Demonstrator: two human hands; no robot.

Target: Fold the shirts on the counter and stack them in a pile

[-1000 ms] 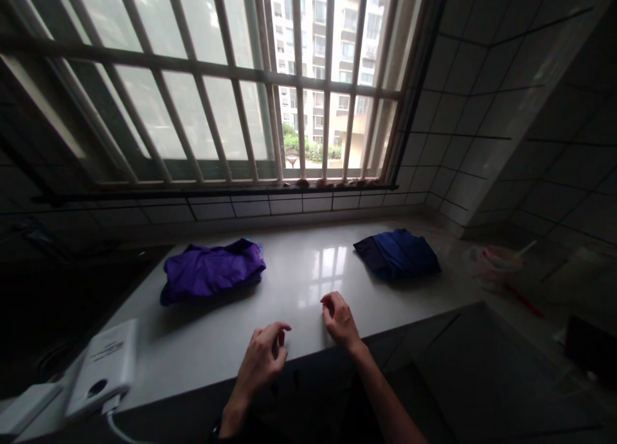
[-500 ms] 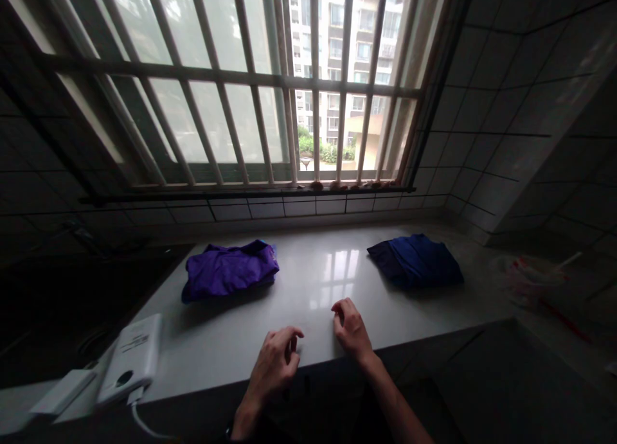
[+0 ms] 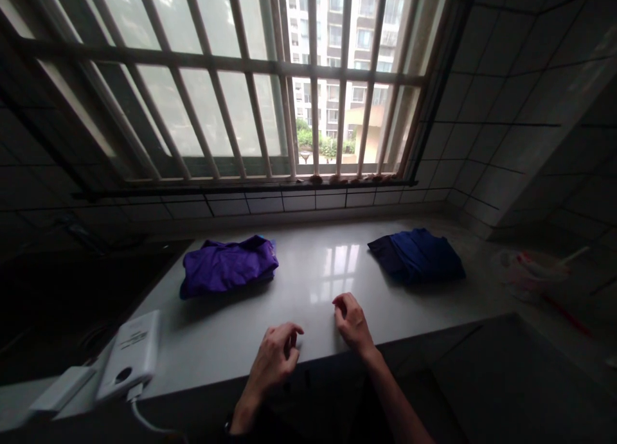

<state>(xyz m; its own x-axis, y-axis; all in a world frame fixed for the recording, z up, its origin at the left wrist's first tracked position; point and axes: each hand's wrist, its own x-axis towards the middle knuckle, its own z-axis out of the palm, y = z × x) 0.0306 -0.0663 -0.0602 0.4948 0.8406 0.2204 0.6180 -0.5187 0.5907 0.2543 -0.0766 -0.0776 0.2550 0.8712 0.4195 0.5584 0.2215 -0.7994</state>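
Near the front edge of the counter, my left hand (image 3: 276,351) is loosely curled, its thumb apart from the fingers and nothing held. To its right, my right hand (image 3: 353,317) is also half curled and holds nothing; its fingers are bent inward with a gap at the thumb. A bundle of folded purple cloth (image 3: 230,264) lies on the counter beyond my left hand. Beyond my right hand, to the right, is a folded blue cloth (image 3: 424,254) with a darker left end. Neither hand touches a cloth.
The pale counter (image 3: 299,290) runs below a barred window (image 3: 250,116). A dark sink (image 3: 62,283) is at the left. A white power bank (image 3: 130,351) with a plugged-in cable and a white box (image 3: 62,389) sit front left. A pinkish plastic bag (image 3: 530,267) stands far right.
The view has tilted slightly, so the window sits a little higher in it. Both hands keep almost the same pose, and the cloths stay in place.
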